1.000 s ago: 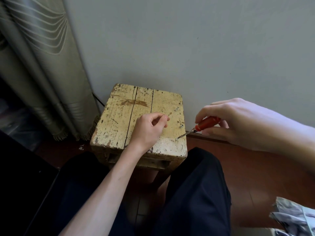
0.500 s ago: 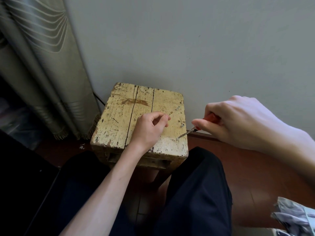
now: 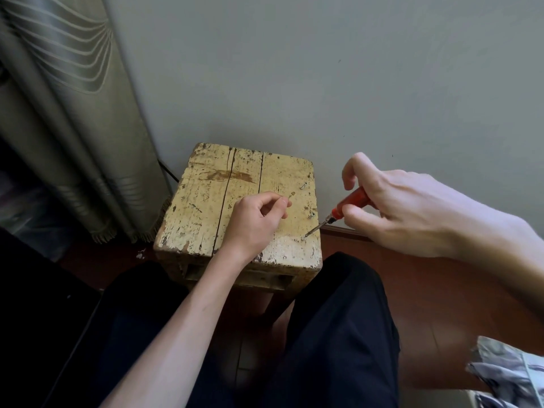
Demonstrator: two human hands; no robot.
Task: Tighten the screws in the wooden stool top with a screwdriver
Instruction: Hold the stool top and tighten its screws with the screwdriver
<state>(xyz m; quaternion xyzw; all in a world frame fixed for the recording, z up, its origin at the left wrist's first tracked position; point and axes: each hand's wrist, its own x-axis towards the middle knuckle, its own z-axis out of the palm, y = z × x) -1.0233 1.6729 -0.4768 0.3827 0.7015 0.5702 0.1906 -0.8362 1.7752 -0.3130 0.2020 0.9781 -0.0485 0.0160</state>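
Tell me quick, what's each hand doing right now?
Left hand: curled, resting on the stool; holding anything, cannot tell.
Right hand: gripping the screwdriver, tip on the stool.

The left hand point(image 3: 253, 223) rests on the worn yellow stool top point(image 3: 200, 207), fingers curled in. The right hand point(image 3: 412, 207) grips the red-handled screwdriver point(image 3: 348, 203), which slants down so its tip meets the top near the front right corner. One screw point(image 3: 312, 214) sits just beyond the tip, and a second screw point(image 3: 304, 186) lies farther back. A curtain point(image 3: 64, 128) hangs at the left.

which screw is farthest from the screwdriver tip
The screw nearest the wall, on the stool's right side; the other screw stands just behind the screwdriver tip.
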